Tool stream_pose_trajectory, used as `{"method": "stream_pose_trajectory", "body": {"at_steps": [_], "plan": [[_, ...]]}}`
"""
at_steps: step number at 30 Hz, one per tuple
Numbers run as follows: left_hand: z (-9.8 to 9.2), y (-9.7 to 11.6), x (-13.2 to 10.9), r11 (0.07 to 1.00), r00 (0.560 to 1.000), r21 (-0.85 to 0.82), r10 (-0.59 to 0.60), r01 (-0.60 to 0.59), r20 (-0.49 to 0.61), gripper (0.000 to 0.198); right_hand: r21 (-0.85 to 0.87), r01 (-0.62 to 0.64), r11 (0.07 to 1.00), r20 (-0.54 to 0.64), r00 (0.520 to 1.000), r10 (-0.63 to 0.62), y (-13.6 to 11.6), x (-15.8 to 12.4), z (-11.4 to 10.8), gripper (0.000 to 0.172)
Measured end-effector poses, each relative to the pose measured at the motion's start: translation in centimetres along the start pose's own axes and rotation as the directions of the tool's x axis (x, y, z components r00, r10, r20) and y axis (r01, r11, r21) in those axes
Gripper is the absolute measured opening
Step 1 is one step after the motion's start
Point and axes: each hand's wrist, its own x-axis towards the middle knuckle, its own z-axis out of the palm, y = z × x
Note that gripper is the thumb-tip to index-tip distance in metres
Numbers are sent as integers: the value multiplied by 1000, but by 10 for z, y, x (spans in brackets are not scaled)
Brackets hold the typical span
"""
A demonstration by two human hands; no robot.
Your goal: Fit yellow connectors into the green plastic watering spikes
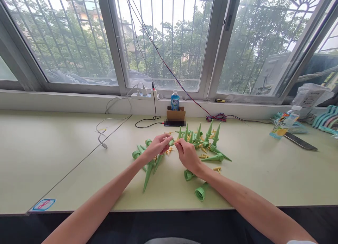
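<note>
My left hand [156, 147] is closed around a green plastic cone spike, whose round end [171, 142] shows at my fingertips. My right hand [187, 154] meets it from the right, its fingers pinched on a small yellow piece [177, 141] at that end. Both hands hover just above the pale green table [52, 156]. Several green cone spikes [208, 138] stand upright or lie flat behind and to the right of my hands. More spikes [148, 175] lie under my left wrist. Small yellow pieces [203, 155] are scattered among them.
A blue-labelled bottle [174, 100] stands behind a small cardboard box [175, 114] at the window sill. Cables [148, 122] and a power strip [144, 94] lie at the back. A drink bottle [286, 121], a dark flat tool [301, 142] and teal items [327, 119] sit far right.
</note>
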Motion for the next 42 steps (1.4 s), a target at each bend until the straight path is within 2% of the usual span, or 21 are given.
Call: {"method": "stream_pose_trajectory", "body": {"at_steps": [42], "plan": [[-1, 0, -1, 992, 1000, 118, 31, -31, -1, 37, 24, -10, 1000, 18, 1000, 10, 1, -2, 0, 30]]}}
